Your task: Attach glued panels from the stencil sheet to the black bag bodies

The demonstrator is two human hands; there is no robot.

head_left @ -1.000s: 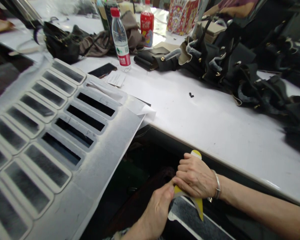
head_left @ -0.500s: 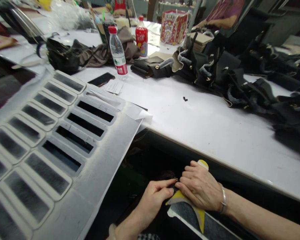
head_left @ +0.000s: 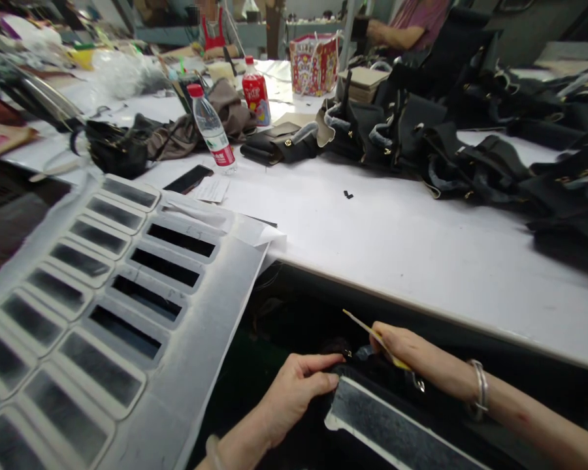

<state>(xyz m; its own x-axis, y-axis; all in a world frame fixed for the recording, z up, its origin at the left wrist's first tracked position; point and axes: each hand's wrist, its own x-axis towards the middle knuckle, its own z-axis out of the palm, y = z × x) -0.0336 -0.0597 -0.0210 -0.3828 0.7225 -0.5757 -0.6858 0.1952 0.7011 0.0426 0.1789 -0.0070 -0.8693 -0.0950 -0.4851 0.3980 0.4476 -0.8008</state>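
Observation:
Low in front of me is a black leather bag (head_left: 357, 373), dark against the shadow, with small metal fittings. A long dark-grey panel (head_left: 387, 418) with a pale border lies along its near side. My left hand (head_left: 294, 391) pinches the bag's edge between thumb and forefinger, by the panel's upper left corner. My right hand (head_left: 396, 343) is closed around a thin, flat yellow-and-beige piece (head_left: 365, 326), seen nearly edge-on and tilted over the bag. A metal buckle (head_left: 418, 382) shows just below that hand. Its fingertips are mostly hidden.
A grey sheet of slotted panels (head_left: 176, 365) covers the left. On the white table (head_left: 294, 215) are a water bottle (head_left: 213, 134), a red bottle (head_left: 255, 94), a phone (head_left: 189, 179) and small black scraps (head_left: 347, 194). Black bags (head_left: 387, 130) pile up at right. Two people work behind.
My right hand has lifted and turned, moving slightly right; the yellow-and-beige piece has come off the panel and now shows edge-on. My left hand keeps its pinch. The view has shifted slightly.

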